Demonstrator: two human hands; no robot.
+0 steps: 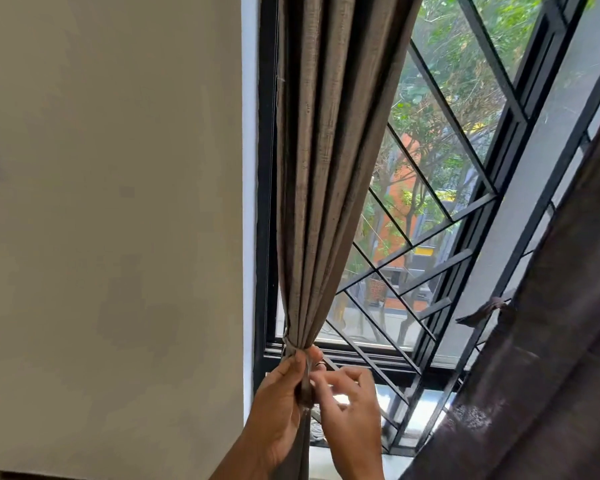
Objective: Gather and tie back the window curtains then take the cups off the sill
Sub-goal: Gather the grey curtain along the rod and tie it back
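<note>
Curtains mid-job: the grey-brown woven left curtain [312, 174] is bunched against the black window frame [266, 202], left hand [278, 407] gripping the gather while right hand [350, 407] pinches its tie-back (right dark curtain [534, 375] looks tied; cups unseen).

Bright daylight enters through the window [430, 188], leaving the wall [111, 220] left of it evenly dim, with wide-angle tilt and slight softness throughout.
</note>
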